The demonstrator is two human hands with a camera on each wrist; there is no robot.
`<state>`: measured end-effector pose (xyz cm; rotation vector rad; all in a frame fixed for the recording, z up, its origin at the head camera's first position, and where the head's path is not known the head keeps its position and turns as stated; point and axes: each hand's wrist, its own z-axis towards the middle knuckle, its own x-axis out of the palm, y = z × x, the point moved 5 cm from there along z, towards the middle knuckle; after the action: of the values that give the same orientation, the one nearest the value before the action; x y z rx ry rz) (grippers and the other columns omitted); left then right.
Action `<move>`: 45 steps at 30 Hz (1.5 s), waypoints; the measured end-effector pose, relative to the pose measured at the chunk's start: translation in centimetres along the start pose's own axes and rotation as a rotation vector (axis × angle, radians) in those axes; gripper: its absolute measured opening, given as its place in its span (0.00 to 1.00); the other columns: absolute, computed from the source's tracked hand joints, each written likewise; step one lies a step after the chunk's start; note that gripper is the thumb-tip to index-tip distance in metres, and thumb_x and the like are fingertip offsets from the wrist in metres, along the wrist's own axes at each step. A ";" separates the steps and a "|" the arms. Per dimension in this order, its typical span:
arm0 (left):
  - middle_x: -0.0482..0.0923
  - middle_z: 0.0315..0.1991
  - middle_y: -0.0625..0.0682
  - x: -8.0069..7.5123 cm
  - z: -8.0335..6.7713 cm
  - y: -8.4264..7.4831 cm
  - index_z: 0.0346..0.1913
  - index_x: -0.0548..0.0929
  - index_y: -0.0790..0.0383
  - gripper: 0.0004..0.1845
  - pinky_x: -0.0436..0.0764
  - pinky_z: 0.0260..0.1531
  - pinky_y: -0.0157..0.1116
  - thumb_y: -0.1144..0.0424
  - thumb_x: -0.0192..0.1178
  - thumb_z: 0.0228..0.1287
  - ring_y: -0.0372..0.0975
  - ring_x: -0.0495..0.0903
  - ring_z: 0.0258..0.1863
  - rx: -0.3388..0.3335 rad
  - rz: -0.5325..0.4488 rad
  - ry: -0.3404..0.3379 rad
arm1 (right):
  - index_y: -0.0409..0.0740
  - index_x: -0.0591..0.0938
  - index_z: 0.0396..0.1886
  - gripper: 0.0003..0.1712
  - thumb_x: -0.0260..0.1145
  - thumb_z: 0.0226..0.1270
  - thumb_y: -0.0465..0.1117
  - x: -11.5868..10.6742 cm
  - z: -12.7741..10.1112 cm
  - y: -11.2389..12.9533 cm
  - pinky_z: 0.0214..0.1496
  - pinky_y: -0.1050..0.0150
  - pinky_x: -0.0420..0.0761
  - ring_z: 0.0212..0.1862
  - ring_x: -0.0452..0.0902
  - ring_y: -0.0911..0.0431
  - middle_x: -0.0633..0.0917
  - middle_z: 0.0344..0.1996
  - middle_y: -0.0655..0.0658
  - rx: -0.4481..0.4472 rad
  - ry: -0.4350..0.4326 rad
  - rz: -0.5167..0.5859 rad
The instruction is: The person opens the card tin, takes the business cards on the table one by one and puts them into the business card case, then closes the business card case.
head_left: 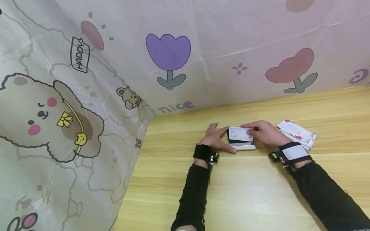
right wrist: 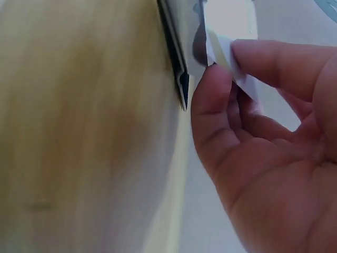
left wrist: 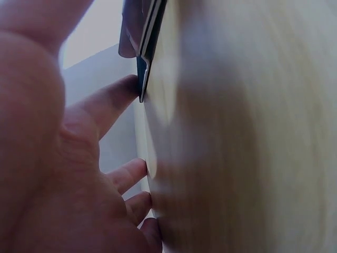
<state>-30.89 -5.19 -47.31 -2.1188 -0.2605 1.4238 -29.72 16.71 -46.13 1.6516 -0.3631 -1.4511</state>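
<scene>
A small card holder (head_left: 242, 146) with a silver base and dark back stands on the wooden table (head_left: 231, 192). My left hand (head_left: 215, 138) rests flat beside it, with straight fingers touching its left edge (left wrist: 142, 79). My right hand (head_left: 264, 132) pinches a white business card (head_left: 240, 133) between thumb and forefinger (right wrist: 221, 84) and holds it at the holder's slot (right wrist: 179, 74). Both wrists wear black camera straps.
A stack of floral-printed cards (head_left: 297, 134) lies on the table just right of my right hand. A cartoon-print cloth (head_left: 173, 64) with bears and tulips hangs as a wall behind and to the left, meeting the table's edge.
</scene>
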 end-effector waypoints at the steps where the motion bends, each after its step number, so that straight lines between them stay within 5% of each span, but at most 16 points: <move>1: 0.42 0.84 0.49 0.0 0.0 0.0 0.78 0.64 0.25 0.61 0.60 0.72 0.61 0.39 0.86 0.37 0.48 0.43 0.81 0.004 0.000 0.003 | 0.39 0.82 0.67 0.21 0.62 0.77 0.32 0.0 -0.1 0.0 0.26 0.64 0.68 0.23 0.65 0.57 0.86 0.42 0.37 0.002 0.006 0.002; 6: 0.42 0.84 0.49 0.2 0.1 -0.2 0.78 0.64 0.25 0.60 0.62 0.71 0.63 0.39 0.86 0.37 0.48 0.43 0.81 0.015 -0.003 0.013 | 0.37 0.82 0.65 0.21 0.63 0.75 0.32 0.4 -0.3 0.1 0.24 0.66 0.67 0.19 0.64 0.59 0.70 0.20 0.50 0.015 0.060 -0.029; 10: 0.41 0.84 0.48 0.5 0.2 -0.3 0.78 0.64 0.24 0.60 0.61 0.70 0.64 0.38 0.86 0.37 0.48 0.42 0.82 0.012 -0.008 0.020 | 0.36 0.83 0.64 0.21 0.65 0.73 0.31 0.6 -0.5 0.4 0.24 0.65 0.70 0.20 0.66 0.58 0.83 0.33 0.43 0.020 0.068 -0.055; 15: 0.41 0.84 0.48 0.7 0.3 -0.4 0.77 0.64 0.24 0.60 0.61 0.70 0.64 0.38 0.86 0.37 0.47 0.42 0.82 0.013 -0.016 0.031 | 0.35 0.85 0.60 0.19 0.66 0.71 0.30 0.8 -0.7 1.0 0.34 0.57 0.77 0.31 0.76 0.52 0.86 0.49 0.33 -0.045 0.056 -0.143; 19: 0.41 0.84 0.49 0.7 0.3 -0.5 0.78 0.64 0.25 0.60 0.63 0.70 0.62 0.38 0.85 0.38 0.47 0.43 0.81 0.030 0.007 0.035 | 0.33 0.89 0.52 0.15 0.68 0.66 0.27 1.2 -0.7 1.6 0.46 0.45 0.81 0.44 0.83 0.45 0.88 0.45 0.34 -0.165 0.008 -0.254; 26: 0.42 0.83 0.51 0.2 0.1 -0.2 0.79 0.63 0.28 0.59 0.64 0.70 0.59 0.38 0.84 0.41 0.47 0.44 0.81 0.032 0.052 0.028 | 0.31 0.89 0.49 0.13 0.72 0.66 0.29 2.2 -1.0 2.9 0.42 0.46 0.82 0.39 0.82 0.45 0.86 0.36 0.38 -0.286 -0.022 -0.400; 34: 0.41 0.83 0.52 -0.1 0.0 0.2 0.79 0.63 0.28 0.60 0.63 0.71 0.60 0.39 0.85 0.39 0.48 0.43 0.81 0.030 0.035 0.029 | 0.23 0.79 0.60 0.24 0.70 0.70 0.34 -1.1 -2.8 1.5 0.54 0.35 0.80 0.53 0.80 0.31 0.81 0.51 0.23 -0.157 -0.022 -0.424; 38: 0.41 0.83 0.52 -0.2 0.2 0.3 0.79 0.63 0.27 0.61 0.62 0.71 0.59 0.38 0.85 0.38 0.48 0.43 0.81 0.032 0.034 0.024 | 0.17 0.75 0.60 0.29 0.69 0.69 0.36 -4.8 -4.2 -1.1 0.54 0.30 0.77 0.52 0.77 0.26 0.78 0.51 0.17 -0.011 -0.040 -0.509; 42: 0.41 0.83 0.51 -0.2 0.3 0.4 0.79 0.63 0.27 0.61 0.63 0.71 0.59 0.38 0.85 0.38 0.47 0.43 0.81 0.031 0.039 0.026 | 0.13 0.72 0.59 0.34 0.71 0.66 0.38 -7.5 -5.8 -3.9 0.53 0.28 0.75 0.51 0.76 0.24 0.77 0.48 0.15 0.170 0.026 -0.567; 45: 0.41 0.83 0.51 -0.2 0.3 0.4 0.78 0.63 0.26 0.60 0.63 0.71 0.59 0.38 0.85 0.38 0.47 0.43 0.81 0.031 0.032 0.027 | 0.11 0.72 0.56 0.35 0.73 0.65 0.40 -8.2 -6.4 -5.1 0.51 0.30 0.77 0.47 0.78 0.28 0.79 0.44 0.17 0.209 0.090 -0.574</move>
<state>-31.28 -5.49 -47.46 -2.1242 -0.1939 1.4076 -27.80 28.08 -45.10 2.0942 0.0221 -1.7874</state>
